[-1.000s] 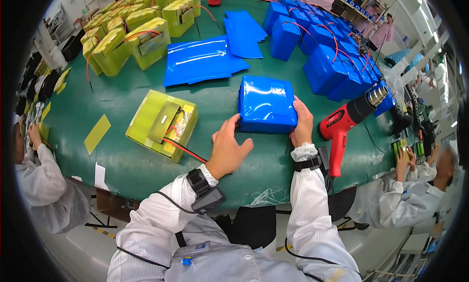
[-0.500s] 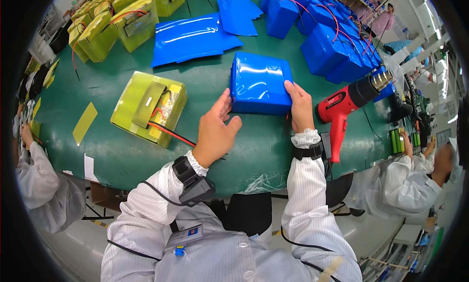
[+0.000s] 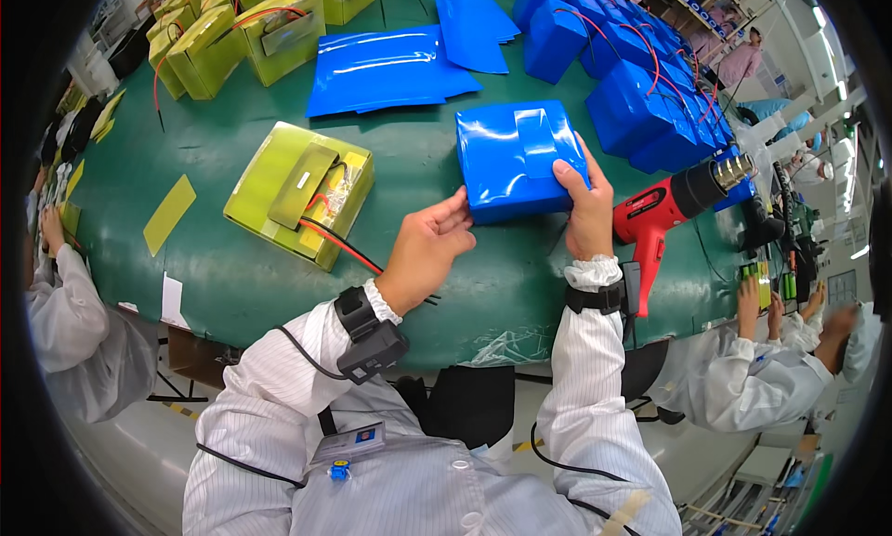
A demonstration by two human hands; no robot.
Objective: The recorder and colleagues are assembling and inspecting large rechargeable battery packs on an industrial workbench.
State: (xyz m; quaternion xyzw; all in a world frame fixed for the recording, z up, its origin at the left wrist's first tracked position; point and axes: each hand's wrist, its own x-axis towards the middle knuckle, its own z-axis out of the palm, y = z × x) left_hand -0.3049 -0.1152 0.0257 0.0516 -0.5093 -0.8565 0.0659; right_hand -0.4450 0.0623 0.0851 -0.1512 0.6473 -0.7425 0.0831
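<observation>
A blue film-wrapped battery pack point(image 3: 492, 155) is in front of me, a flat rectangular piece showing under the film on its upper face. My right hand point(image 3: 587, 202) grips it at the right side, thumb on top and fingers round the far edge. By the near left corner is my left hand point(image 3: 429, 248), its fingers stretched out; whether the fingertips touch the pack I cannot tell. To the left lies a yellow-green battery pack point(image 3: 279, 188) with red and black leads running toward my left wrist.
A red heat gun point(image 3: 650, 215) lies right of my right hand. Flat blue sleeves point(image 3: 381, 71) lie beyond, between yellow-green packs point(image 3: 283, 44) and wrapped blue packs point(image 3: 632, 109). A yellow sheet point(image 3: 170, 213) is at left. Co-workers sit at both sides of the green table point(image 3: 502, 285).
The blue pack has been turned over, so a face with the flat piece now shows. My right thumb has come further onto its top. The left hand stays beside its near left corner.
</observation>
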